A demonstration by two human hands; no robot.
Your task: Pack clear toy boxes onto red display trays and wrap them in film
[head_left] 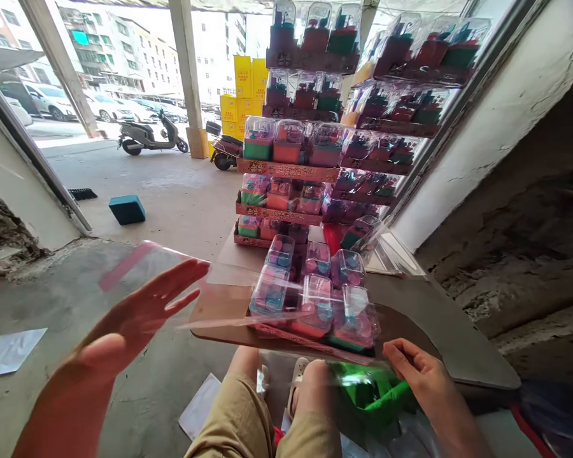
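A sheet or bag of clear plastic film (229, 321) stretches across in front of me, with a pink strip near its far left end. My left hand (134, 318) is at or inside the left part of the film, fingers stretched out and thumb apart. At the right, my right hand (417, 369) pinches the film's edge between thumb and fingers. Between my hands, a shallow printed tray (310, 340) on the table bears several small clear-lidded boxes (318, 302) with pink, blue and green parts. Whether the film covers the tray or only passes before it, I cannot tell.
Behind the tray rise stacks of filled display trays (286, 168). The brown and grey table (458, 318) extends right. Below it lies a green bag (372, 394). A blue block (127, 209) and white sheets (12, 351) are on the floor; scooters (153, 135) stand outside.
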